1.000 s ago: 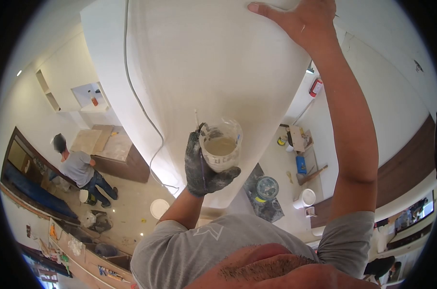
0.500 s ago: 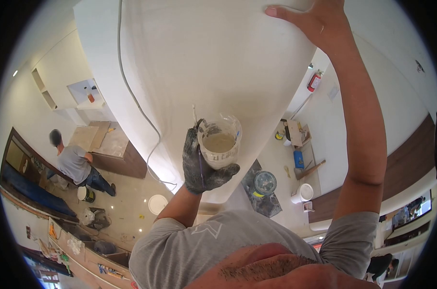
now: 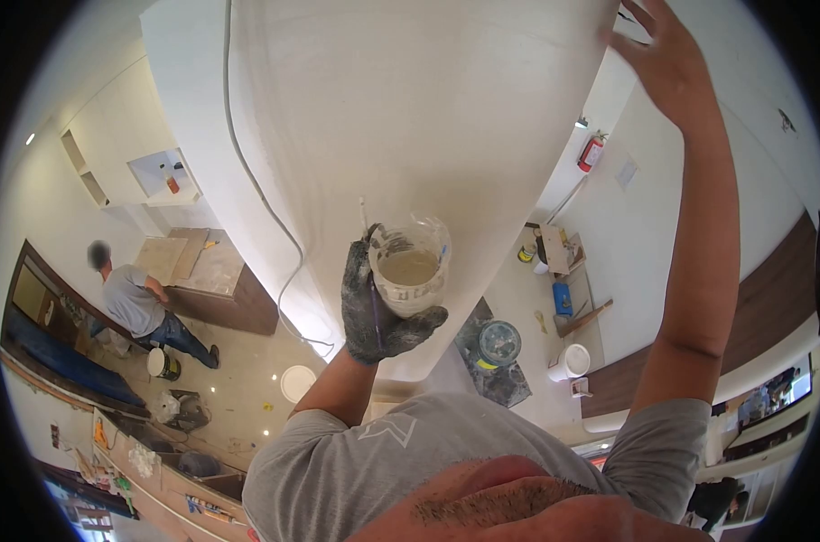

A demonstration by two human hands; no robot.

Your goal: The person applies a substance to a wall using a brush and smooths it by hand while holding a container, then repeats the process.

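In a dusty black glove, my left hand [image 3: 378, 316] is wrapped round a clear plastic tub [image 3: 414, 291], its wall smeared with whitish residue. Pale, creamy liquid [image 3: 408, 266] lies inside it. A thin stick [image 3: 363, 213] with a whitish upper end rises beside the tub, held against the glove. My right hand [image 3: 670, 70], bare, is raised high at the right edge of a large white panel [image 3: 410, 108]. Its fingers are spread and hold nothing, with the blurred thumb tip right at that edge.
A grey cable [image 3: 247, 181] hangs down the panel's left side. Below stand a lidded bucket [image 3: 498, 345] on a dark sheet and a white bucket [image 3: 571, 361]. Another person [image 3: 137, 303] stands at the left by a wooden counter [image 3: 220, 280]. A fire extinguisher [image 3: 591, 152] hangs at right.
My right hand has moved right, from the panel's face to its edge. The left hand with the tub has barely moved.
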